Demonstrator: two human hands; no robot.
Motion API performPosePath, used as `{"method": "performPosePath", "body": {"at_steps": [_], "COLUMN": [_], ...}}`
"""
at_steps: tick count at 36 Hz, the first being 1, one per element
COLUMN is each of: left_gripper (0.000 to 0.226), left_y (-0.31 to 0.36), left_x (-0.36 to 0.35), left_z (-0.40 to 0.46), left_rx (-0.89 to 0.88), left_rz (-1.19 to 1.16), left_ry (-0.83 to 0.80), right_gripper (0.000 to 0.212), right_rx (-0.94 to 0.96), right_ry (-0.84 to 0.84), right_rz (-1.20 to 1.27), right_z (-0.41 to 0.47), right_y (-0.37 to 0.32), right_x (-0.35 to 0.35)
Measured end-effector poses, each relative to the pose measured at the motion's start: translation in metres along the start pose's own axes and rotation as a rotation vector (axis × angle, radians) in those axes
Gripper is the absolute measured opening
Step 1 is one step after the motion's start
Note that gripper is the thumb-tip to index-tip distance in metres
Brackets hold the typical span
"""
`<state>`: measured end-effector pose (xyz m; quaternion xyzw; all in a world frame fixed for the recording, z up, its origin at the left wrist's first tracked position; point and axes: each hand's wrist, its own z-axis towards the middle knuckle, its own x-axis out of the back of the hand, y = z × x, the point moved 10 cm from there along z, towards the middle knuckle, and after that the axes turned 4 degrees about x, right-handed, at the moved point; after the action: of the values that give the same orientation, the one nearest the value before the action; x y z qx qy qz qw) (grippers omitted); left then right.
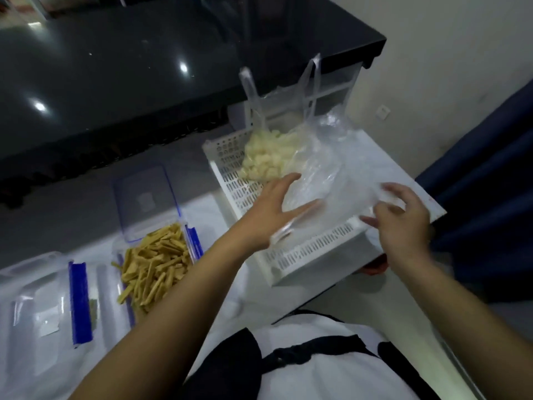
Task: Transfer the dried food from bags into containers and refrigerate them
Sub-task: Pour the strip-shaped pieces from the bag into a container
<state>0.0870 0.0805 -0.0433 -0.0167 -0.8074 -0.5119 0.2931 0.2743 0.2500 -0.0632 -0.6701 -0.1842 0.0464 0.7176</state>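
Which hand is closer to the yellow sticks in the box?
Left. The left hand is just right of the yellow sticks; the right hand is farther right, past the white basket.

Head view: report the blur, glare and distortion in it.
Head view: motion blur smears the right hand and the left hand at the clear bag; bright glare spots sit on the dark countertop; wide-angle bending curves the edges; overall dim and soft.

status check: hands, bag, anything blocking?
Left hand open on the clear bag in the white basket. Right hand pinching the bag's edge. Filled container still unlidded. Nothing blocking.
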Motion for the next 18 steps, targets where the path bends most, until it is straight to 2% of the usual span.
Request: {"method": "performPosePath", "body": {"at_steps": [2, 4, 6, 10, 12, 15, 18], "left_gripper": [0.072, 0.050, 0.039, 0.041, 0.034, 0.029, 0.057], "left_y": [-0.003, -0.009, -0.018, -0.031, -0.031, -0.017, -0.005], "left_x": [-0.006, -0.003, 0.005, 0.035, 0.047, 0.060, 0.038], "left_z": [0.010, 0.020, 0.024, 0.022, 0.017, 0.006, -0.005], "left_rx": [0.030, 0.030, 0.036, 0.148, 0.171, 0.109, 0.107], "left_rz": [0.003, 0.025, 0.048, -0.237, -0.310, -0.299, 0.009], "left_ry": [0.027, 0.067, 0.112, 0.262, 0.315, 0.355, 0.243], "right_gripper": [0.038, 0.044, 0.047, 0.052, 0.060, 0.080, 0.086], "right_rx": [0.115, 0.135, 0.185, 0.401, 0.490, 0.673, 0.727], "right_ry": [-0.122, -0.207, -0.267, -0.385, -0.572, -0.920, -1.158], "right_rz": [-0.234, -0.336, -0.418, -0.542, -0.568, -0.845, -1.105], "right_z": [0.001, 0.005, 0.009, 0.012, 0.012, 0.003, -0.005], "right_y": [0.003, 0.010, 0.009, -0.026, -0.041, -0.032, 0.007], "right_x": [-0.006, -0.012, -0.017, -0.034, -0.057, -0.102, -0.137]}}
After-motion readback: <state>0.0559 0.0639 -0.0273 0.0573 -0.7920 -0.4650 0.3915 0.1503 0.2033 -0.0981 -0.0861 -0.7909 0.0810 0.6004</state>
